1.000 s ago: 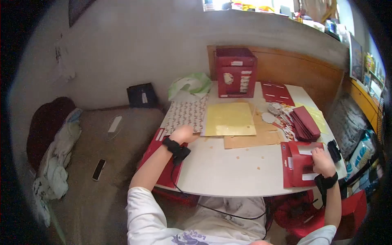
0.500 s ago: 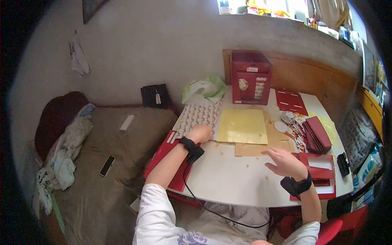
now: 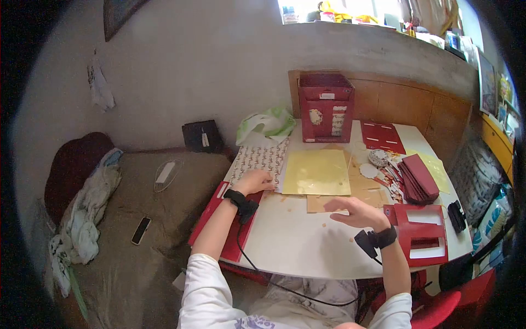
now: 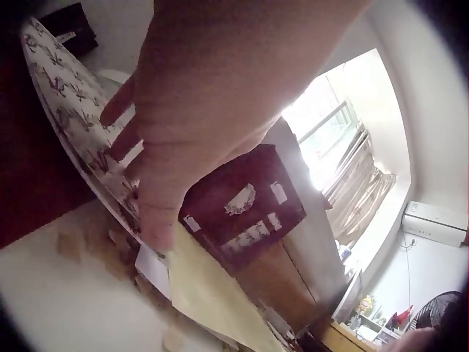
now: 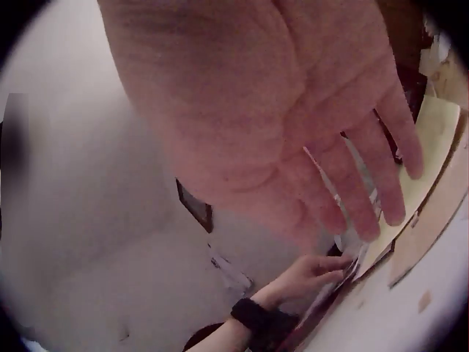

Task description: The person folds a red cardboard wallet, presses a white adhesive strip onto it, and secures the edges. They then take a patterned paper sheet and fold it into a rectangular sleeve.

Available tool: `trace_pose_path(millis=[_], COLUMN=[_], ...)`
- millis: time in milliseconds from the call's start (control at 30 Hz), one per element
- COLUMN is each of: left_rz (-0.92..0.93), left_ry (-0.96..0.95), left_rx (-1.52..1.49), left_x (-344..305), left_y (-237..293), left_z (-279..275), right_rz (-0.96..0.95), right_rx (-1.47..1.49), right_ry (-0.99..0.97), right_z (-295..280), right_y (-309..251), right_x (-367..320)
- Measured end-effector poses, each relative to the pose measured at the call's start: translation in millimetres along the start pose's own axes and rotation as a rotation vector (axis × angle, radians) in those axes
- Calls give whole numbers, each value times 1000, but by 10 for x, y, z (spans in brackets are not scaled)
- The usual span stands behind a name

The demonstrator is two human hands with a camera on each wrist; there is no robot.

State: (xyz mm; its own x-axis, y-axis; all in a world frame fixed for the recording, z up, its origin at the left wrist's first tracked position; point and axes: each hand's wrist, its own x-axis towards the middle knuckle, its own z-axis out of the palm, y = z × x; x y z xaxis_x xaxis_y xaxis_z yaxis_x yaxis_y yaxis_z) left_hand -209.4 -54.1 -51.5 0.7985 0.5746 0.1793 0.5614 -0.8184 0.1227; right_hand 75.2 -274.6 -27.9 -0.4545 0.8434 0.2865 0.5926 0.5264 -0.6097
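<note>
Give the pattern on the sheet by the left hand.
Sheet: white with rows of small reddish motifs; clearest in the head view.

**Both hands being held open, the left low and forward, the right hovering**

The left arm [image 3: 217, 225] is being stretched forward and outward, with the forearm bare and the elbow only slightly bent. The left hand [image 3: 253, 181] is being held low, palm down. Its fingers [image 4: 121, 110] are being laid nearly straight and a little apart, with the thumb being pointed downward. The right arm [image 3: 395, 268] is being held bent at the elbow, the forearm being angled inward toward the middle. The right hand [image 3: 353, 212] is being held raised, palm down, with the wrist level. Its fingers [image 5: 374, 176] are being stretched out loosely side by side, and nothing is being gripped by it
</note>
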Motion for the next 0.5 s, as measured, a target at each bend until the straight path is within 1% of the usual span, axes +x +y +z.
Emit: trace_pose_path(millis=[67, 133, 167, 233, 467, 500], left_rz=[-3, -15, -9, -67, -55, -35], left_ry=[-42, -13, -17, -22, -9, 26], left_rx=[4, 2, 7, 11, 72, 55], left_x=[-3, -25, -27, -29, -9, -18], left_y=[3, 50, 70, 86, -13, -30], left_z=[-16, -60, -76, -77, 18, 31], right_rz=[32, 63, 65, 63, 67, 80], right_rx=[48, 127, 130, 88, 97, 106], right_ry=[-8, -16, -7, -4, 12, -1], right_z=[-9, -10, 2, 24, 74, 70], right_y=[0, -2, 8, 41, 121, 116], right_x=[-6, -13, -21, -29, -44, -46])
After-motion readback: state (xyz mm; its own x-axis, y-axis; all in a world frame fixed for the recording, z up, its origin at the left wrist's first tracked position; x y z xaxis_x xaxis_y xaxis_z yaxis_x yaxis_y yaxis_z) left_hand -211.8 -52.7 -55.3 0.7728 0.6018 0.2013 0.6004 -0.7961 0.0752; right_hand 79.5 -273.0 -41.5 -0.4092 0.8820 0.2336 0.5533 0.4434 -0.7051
